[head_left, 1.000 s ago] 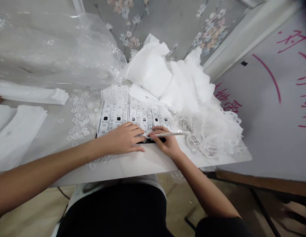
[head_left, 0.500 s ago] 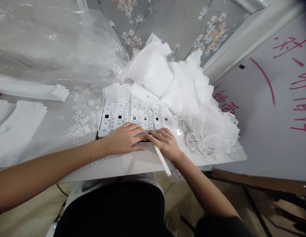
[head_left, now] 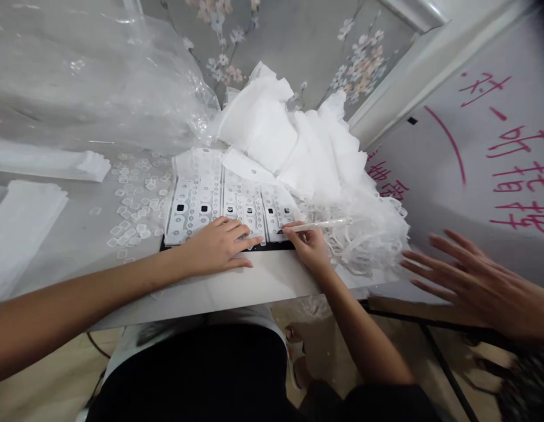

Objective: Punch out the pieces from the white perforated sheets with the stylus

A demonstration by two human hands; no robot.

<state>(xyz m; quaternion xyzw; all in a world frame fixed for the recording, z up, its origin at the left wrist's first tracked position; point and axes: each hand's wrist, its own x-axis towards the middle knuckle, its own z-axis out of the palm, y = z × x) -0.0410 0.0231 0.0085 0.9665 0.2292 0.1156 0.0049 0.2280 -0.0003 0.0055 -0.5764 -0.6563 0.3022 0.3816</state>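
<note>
White printed sheets (head_left: 195, 190) lie side by side on a thin black board (head_left: 276, 246); rows of small rings and dark squares mark them. My left hand (head_left: 216, 246) rests flat on the front part of these sheets, fingers stretched out and holding nothing. At the right front corner, my right hand (head_left: 309, 243) is closed on a slim white stick-shaped tool (head_left: 328, 224). Its dark pointed tip is down at the rightmost sheet, while the white end points right. I cannot make out the tool's exact kind.
Small clear square pieces (head_left: 135, 217) lie scattered left of the sheets. White sheet stacks (head_left: 26, 228) stand farther left, under a clear plastic bag (head_left: 122, 76). White sheets (head_left: 267, 123) and tangled strips (head_left: 359, 234) are heaped behind and right. Another person's hand (head_left: 469, 281) reaches in from the right.
My right hand has moved right, away from my left fingers, and the white tool has swung from hanging downward to pointing right. Another person's hand has come into view. The view has shifted slightly.
</note>
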